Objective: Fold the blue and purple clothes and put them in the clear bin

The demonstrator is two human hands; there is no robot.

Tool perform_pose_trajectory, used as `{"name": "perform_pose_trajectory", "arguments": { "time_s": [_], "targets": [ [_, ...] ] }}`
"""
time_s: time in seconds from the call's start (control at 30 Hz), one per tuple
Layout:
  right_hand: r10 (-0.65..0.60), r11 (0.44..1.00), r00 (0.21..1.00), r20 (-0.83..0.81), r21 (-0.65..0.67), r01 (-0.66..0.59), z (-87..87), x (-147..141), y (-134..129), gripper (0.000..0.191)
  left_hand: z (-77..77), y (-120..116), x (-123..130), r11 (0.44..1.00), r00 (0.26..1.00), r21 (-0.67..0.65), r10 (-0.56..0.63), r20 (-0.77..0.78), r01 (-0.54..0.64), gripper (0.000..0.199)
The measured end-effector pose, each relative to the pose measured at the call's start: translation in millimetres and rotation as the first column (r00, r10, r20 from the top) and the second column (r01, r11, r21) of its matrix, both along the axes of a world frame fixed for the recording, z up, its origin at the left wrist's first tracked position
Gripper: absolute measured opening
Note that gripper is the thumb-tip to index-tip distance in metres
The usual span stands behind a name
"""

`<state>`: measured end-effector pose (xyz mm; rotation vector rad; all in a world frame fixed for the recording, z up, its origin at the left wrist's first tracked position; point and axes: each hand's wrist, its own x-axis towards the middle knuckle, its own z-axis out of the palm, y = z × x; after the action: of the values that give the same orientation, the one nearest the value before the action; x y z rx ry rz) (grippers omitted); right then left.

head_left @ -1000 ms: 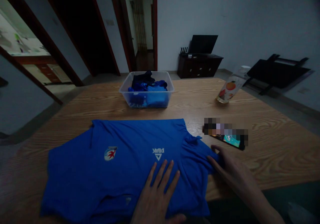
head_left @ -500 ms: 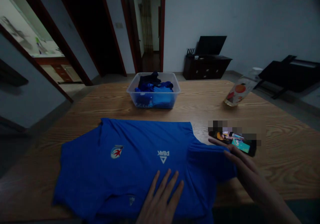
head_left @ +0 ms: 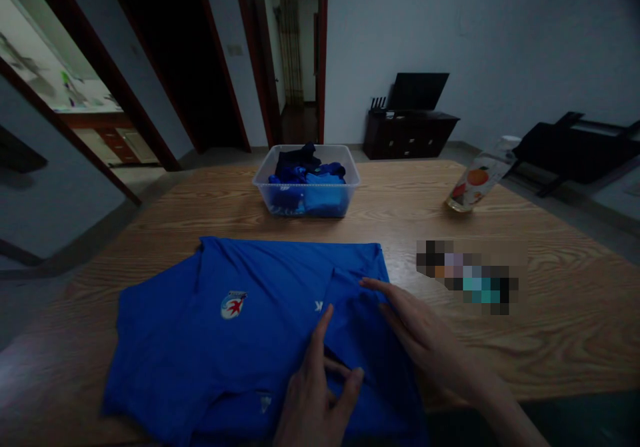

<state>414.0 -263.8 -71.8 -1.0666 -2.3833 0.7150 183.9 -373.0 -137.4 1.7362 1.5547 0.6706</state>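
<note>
A blue short-sleeved T-shirt [head_left: 280, 340] lies spread on the table, its collar toward the lower left and a round red-and-white badge on the chest. The sleeve on the right is folded inward over the chest and covers most of the white logo. My right hand [head_left: 420, 327] rests on that folded sleeve near the shirt's right edge, fingers stretched out. On the chest, at the inner edge of the folded sleeve, sits my left hand [head_left: 320, 387] with index finger and thumb apart; its other fingers are partly hidden.
A clear plastic bin [head_left: 307, 197] holding dark and blue clothes stands behind the shirt on the wooden table [head_left: 200, 200]. A clear bottle [head_left: 473, 184] with an orange label stands at the back right. Right of the shirt lies a pixelated phone [head_left: 475, 284].
My right hand has moved left, turning the right sleeve inward over the chest. My left hand has lifted from flat and turned on its side, thumb apart.
</note>
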Motion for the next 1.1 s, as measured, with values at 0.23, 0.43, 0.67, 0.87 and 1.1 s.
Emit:
{"name": "perform_pose_trajectory", "arguments": {
  "time_s": [0.23,0.43,0.67,0.87,1.1],
  "targets": [
    [0.11,0.955,0.978,0.176,0.254,-0.153,-41.2,7,51,0.052,6.7,2,4,0.996,0.998,-0.059,-0.061,0.005,0.061,0.048],
    [0.036,0.939,0.987,0.158,0.334,-0.087,-46.8,5,88,0.034,18.5,2,9,0.978,0.981,-0.166,-0.096,0.167,0.124,0.058],
    [0.07,0.97,0.989,0.132,0.223,-0.099,-35.6,17,109,0.026,18.6,2,7,0.98,0.994,-0.184,-0.062,0.087,0.078,0.064],
    [0.185,0.983,0.983,0.02,-0.005,-0.185,-18.0,22,103,0.032,10.4,-1,-1,0.992,0.987,-0.122,-0.01,0.16,0.03,0.065],
    [0.133,0.982,0.988,-0.08,-0.125,-0.142,-12.5,17,112,0.031,-25.7,-17,42,0.977,0.754,-0.198,0.073,0.653,0.078,0.092]
  ]
}}
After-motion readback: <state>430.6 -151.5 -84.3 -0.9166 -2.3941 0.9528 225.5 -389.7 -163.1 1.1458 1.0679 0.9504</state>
